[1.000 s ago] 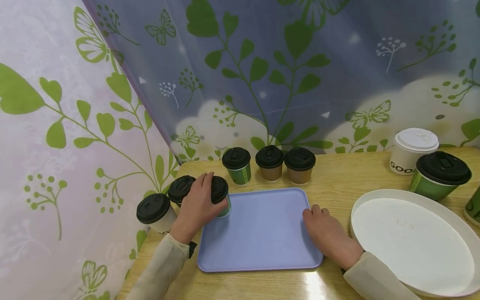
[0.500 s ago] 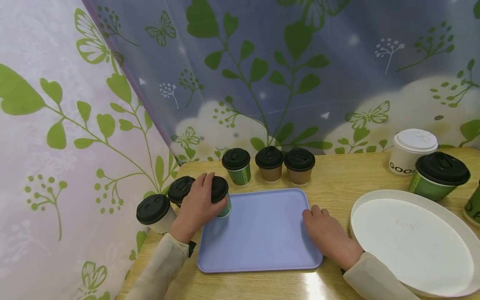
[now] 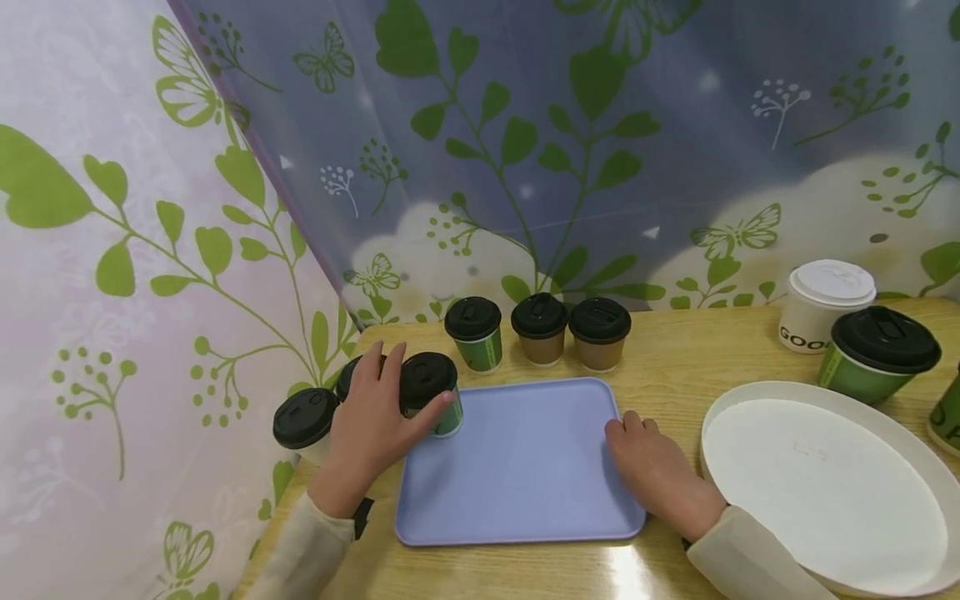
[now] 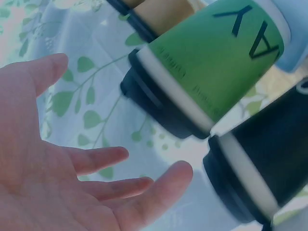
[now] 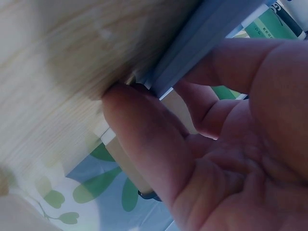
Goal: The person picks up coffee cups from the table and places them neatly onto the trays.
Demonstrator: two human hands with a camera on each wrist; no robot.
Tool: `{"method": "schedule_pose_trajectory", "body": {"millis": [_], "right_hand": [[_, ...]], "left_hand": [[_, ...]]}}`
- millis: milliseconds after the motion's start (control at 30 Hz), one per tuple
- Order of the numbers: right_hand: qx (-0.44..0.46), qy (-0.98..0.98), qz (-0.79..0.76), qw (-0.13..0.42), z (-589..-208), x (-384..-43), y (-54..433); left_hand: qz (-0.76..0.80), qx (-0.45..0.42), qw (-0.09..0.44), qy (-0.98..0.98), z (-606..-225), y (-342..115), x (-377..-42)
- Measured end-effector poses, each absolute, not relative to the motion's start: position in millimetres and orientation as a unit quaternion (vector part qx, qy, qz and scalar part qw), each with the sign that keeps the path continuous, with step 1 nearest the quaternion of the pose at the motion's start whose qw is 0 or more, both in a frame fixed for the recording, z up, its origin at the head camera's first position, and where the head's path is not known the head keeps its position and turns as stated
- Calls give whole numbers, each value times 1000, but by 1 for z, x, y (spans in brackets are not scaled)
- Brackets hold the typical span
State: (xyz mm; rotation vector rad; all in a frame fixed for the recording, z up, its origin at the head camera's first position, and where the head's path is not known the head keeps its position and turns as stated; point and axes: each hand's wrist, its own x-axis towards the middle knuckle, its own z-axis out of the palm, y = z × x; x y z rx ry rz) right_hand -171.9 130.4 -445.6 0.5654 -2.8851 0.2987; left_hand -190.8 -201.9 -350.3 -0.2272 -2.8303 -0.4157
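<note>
My left hand (image 3: 372, 425) is spread beside a green paper cup (image 3: 449, 418) with a black lid at the tray's far left corner. In the left wrist view its fingers are extended and a gap separates them from the green cup (image 4: 216, 62). A black cup (image 4: 269, 159) also shows there. The blue-purple tray (image 3: 525, 467) lies flat on the table. At its right edge, my right hand (image 3: 660, 471) grips the rim; the right wrist view shows fingers and thumb on both sides of the tray edge (image 5: 192, 53).
Behind the tray stand a green cup (image 3: 477, 337) and two brown cups (image 3: 542, 342). Left of my left hand is a white cup with a black lid (image 3: 303, 419). A round white tray (image 3: 825, 492), a white cup (image 3: 821, 308) and green cups (image 3: 870, 367) occupy the right. Patterned cloth hangs behind.
My left hand has let go of the green cup and drawn back to the left, its fingers spreading. The cup stays where it was. My right hand and the tray have not moved.
</note>
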Motion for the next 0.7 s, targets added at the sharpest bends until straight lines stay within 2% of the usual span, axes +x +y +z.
{"method": "schedule_pose_trajectory", "body": {"millis": [400, 700], "right_hand": [[189, -973, 104, 80, -446, -173, 131], [192, -973, 101, 75, -445, -172, 131]], "left_hand": [[-182, -43, 173, -967, -335, -253, -160], [-186, -8, 184, -965, -345, -296, -150]]}}
